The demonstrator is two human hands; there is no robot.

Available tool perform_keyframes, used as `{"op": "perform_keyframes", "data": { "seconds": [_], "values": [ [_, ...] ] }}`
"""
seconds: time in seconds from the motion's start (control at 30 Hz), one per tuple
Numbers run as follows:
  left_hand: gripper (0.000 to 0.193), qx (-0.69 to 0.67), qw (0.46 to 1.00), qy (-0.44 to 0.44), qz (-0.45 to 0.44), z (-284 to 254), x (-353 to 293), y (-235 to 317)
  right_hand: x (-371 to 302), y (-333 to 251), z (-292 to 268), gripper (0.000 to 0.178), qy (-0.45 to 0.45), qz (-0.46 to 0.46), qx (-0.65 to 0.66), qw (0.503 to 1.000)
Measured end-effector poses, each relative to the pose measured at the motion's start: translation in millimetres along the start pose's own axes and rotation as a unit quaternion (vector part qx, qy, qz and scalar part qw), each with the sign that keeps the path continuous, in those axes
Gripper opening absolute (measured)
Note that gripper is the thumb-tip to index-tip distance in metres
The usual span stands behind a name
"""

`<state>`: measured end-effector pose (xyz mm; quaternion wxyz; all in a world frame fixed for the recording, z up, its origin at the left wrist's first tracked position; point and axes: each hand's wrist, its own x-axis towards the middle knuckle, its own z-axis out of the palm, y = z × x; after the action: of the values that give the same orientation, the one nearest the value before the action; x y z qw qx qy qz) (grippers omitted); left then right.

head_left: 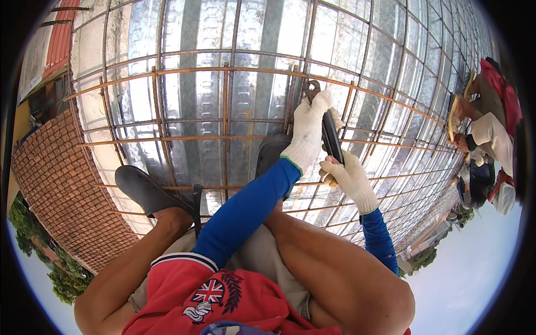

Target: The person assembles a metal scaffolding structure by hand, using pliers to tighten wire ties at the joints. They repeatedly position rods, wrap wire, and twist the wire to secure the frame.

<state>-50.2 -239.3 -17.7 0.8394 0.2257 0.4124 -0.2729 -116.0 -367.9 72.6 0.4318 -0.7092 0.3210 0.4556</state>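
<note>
"Where are those pincers (331,138)?"
"At the rusty bar grid (226,106), head near a crossing. The gloved left hand (308,125) is wrapped round them; the gloved right hand (353,180) curls about a handle's end."

Single head-worn fisheye, left of its pair; upright, unmirrored. Looks steeply down over the red shirt (257,296) at left hand (310,125) and right hand (353,181), both at close range, rebar grid (225,100) beyond. Very wide field: sky (474,262) at both lower sides, straight edges bowed toward the rim.
</note>
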Motion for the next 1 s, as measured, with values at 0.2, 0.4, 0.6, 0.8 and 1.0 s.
{"op": "perform_keyframes", "data": {
  "seconds": [0.2,0.4,0.6,0.8,1.0],
  "values": [
    [0.035,-0.032,0.998,-0.06,0.01,-6.2,11.1,-1.6,5.1,4.1,11.0,0.017,0.111,-0.087,-0.142,0.98],
    [0.031,-0.084,0.994,-0.072,-0.026,-4.4,4.9,4.9,-0.8,-3.8,-0.7,0.027,-0.129,0.092,0.269,0.95],
    [0.022,-0.062,0.996,0.052,0.027,29.1,9.2,-2.1,7.3,10.3,-8.8,0.028,0.096,-0.061,-0.148,0.982],
    [0.027,0.029,0.991,0.106,0.07,32.1,11.0,-7.5,5.9,16.9,30.7,0.043,0.294,-0.104,-0.416,0.854],
    [0.03,-0.079,0.997,-0.006,-0.024,20.1,9.6,0.5,11.1,6.1,-42.3,0.018,-0.224,0.109,0.283,0.926]
  ]
}}
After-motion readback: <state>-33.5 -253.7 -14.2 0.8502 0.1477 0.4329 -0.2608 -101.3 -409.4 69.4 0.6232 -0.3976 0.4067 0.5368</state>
